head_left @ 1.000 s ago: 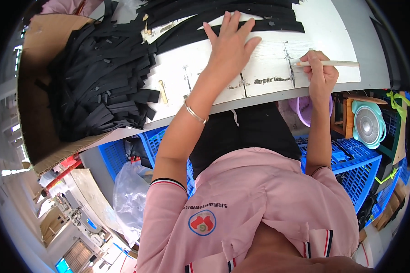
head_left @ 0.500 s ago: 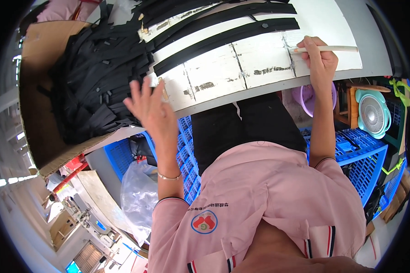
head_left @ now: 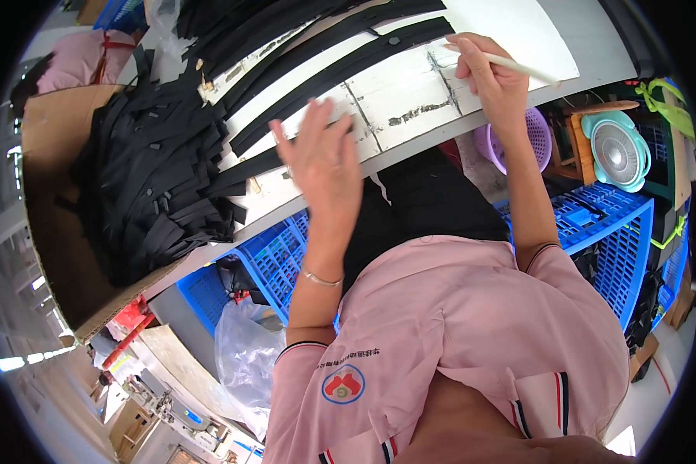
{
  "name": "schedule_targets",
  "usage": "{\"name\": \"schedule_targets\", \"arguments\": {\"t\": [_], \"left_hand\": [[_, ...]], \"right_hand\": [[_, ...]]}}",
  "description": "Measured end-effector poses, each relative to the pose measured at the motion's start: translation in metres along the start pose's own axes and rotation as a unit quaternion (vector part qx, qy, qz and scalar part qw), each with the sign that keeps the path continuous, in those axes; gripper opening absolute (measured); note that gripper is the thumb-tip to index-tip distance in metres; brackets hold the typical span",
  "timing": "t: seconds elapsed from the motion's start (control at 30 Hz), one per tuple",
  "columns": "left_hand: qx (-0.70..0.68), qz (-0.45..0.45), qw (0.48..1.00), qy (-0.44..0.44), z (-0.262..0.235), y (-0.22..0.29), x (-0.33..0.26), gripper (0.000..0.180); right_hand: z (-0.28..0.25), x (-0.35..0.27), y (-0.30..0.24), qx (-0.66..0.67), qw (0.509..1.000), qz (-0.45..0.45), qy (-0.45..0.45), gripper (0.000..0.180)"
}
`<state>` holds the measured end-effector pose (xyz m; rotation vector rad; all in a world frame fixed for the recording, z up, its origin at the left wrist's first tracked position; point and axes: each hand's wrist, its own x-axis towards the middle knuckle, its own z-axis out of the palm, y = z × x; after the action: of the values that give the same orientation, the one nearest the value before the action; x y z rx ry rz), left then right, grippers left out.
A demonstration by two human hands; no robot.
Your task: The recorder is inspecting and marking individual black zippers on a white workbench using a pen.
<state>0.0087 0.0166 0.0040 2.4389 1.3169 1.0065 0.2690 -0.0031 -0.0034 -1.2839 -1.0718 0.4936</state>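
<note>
Your left hand (head_left: 322,158) hovers with fingers spread and released, grasping nothing, above the near edge of the worn white worktable (head_left: 410,97); just at its 10 o'clock lies the end of a long flat black strap (head_left: 247,164), close to your fingertips, though you cannot tell from this view whether skin touches it. Your right hand (head_left: 491,77) sits at 1 o'clock on the table, fingers clenched around a thin pale stick (head_left: 518,68) (it reads as a pencil or marking stick, too small to be sure), its tip pointing toward 3 o'clock. Two more long black straps (head_left: 348,54) run side by side across the tabletop from 9 toward 1 o'clock, between your hands and the far edge; a heaped pile of short black strap pieces (head_left: 143,178) rests at 9 o'clock on a sheet of brown cardboard (head_left: 54,139). Below the table edge, blue plastic crates (head_left: 603,224) stand at 4 o'clock, with a small teal fan (head_left: 617,151) beside them.
</note>
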Motion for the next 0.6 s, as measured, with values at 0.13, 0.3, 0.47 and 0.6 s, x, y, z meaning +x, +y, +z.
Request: {"name": "schedule_targets", "arguments": {"t": [0.13,0.3,0.47,0.6], "left_hand": [[-0.023,0.004,0.998,-0.062,0.036,0.026,0.005,0.034],[-0.101,-0.018,0.993,-0.064,0.03,0.028,0.005,0.06],[-0.007,-0.035,0.997,-0.071,0.007,0.013,-0.009,0.058],[0.034,-0.044,0.992,-0.114,-0.009,0.001,-0.022,0.053]], "right_hand": [[0.019,-0.024,-0.018,-0.243,0.965,-0.094,-0.04,0.032],[0.043,-0.057,-0.022,-0.267,0.923,-0.246,-0.126,0.045],[0.024,-0.056,-0.015,-0.359,0.872,-0.298,-0.15,0.048],[-0.012,-0.046,-0.004,-0.466,0.821,-0.306,-0.119,0.047]]}}
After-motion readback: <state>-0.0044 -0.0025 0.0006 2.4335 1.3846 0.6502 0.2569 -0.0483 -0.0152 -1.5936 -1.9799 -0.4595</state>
